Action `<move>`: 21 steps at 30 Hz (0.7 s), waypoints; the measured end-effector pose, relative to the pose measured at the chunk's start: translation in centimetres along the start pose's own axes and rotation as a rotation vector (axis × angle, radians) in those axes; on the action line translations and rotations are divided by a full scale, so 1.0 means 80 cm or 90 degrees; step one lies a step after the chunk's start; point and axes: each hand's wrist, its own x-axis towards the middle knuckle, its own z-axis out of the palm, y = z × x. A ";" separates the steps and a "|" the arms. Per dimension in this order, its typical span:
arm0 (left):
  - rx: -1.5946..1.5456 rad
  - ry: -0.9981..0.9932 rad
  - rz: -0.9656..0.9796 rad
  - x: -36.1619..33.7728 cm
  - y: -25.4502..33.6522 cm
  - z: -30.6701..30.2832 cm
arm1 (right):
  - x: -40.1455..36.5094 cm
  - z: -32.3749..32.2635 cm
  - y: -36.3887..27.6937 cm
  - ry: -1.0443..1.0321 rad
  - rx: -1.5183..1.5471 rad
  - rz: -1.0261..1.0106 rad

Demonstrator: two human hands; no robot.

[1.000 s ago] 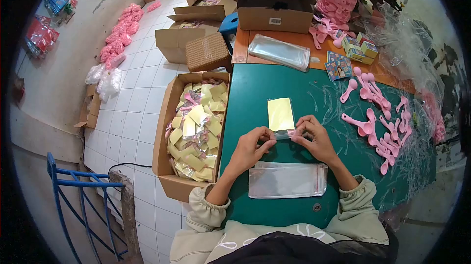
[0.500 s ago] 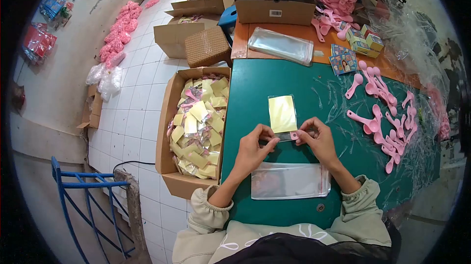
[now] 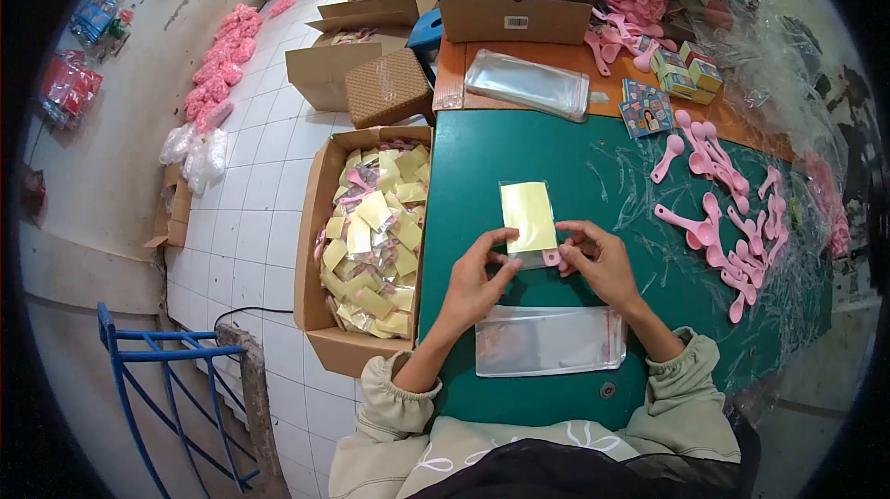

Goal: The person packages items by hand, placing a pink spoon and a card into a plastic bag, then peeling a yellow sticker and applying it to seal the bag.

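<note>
A small clear plastic bag with a yellow card (image 3: 528, 214) in it is held above the green table, in front of me. My left hand (image 3: 482, 278) pinches the bag's lower left side, with the index finger at the card's corner and the thumb below. At the lower right corner, my right hand (image 3: 598, 263) is closed on the bag, where a pink spoon's handle end (image 3: 552, 257) shows; the rest of the spoon is hidden. Just below my hands lies a stack of clear plastic bags (image 3: 547, 341).
Pink spoons (image 3: 714, 230) lie on the right of the green table (image 3: 464, 165). To the left, a cardboard box (image 3: 315, 314) holds many packed bags with yellow cards. Farther back are more clear bags (image 3: 528, 84), an open carton (image 3: 514, 22) and small printed booklets (image 3: 646, 110).
The bag with the yellow card has shifted slightly left. My left index finger has moved up onto the card's lower corner; the right hand stays at the pink handle end.
</note>
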 end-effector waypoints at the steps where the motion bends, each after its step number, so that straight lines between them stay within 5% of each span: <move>1: -0.036 0.003 -0.008 -0.002 0.004 -0.007 | -0.001 -0.008 -0.011 0.003 -0.144 -0.069; 3: -0.112 0.009 -0.027 -0.009 0.012 -0.039 | 0.004 -0.043 -0.040 0.007 -0.437 -0.203; 5: -0.097 0.080 -0.030 -0.025 0.021 -0.084 | 0.022 -0.096 -0.045 0.162 -0.683 -0.343; 7: -0.050 0.142 -0.052 -0.045 0.023 -0.138 | 0.036 -0.148 -0.056 0.240 -0.798 -0.287; 9: 0.069 0.240 -0.012 -0.060 0.001 -0.183 | 0.058 -0.197 -0.054 0.150 -0.839 -0.305; 12: 0.578 0.481 -0.052 -0.082 -0.025 -0.212 | 0.074 -0.224 -0.038 0.081 -0.931 -0.288; 16: 0.532 0.424 -0.035 -0.094 -0.025 -0.196 | 0.076 -0.236 -0.034 0.134 -0.887 -0.365; 19: 0.601 0.358 0.069 -0.076 0.009 -0.151 | 0.053 -0.226 -0.067 0.294 -0.632 -0.348; 21: 0.431 0.183 0.117 -0.055 0.035 -0.109 | 0.043 -0.223 -0.089 0.354 -0.667 -0.404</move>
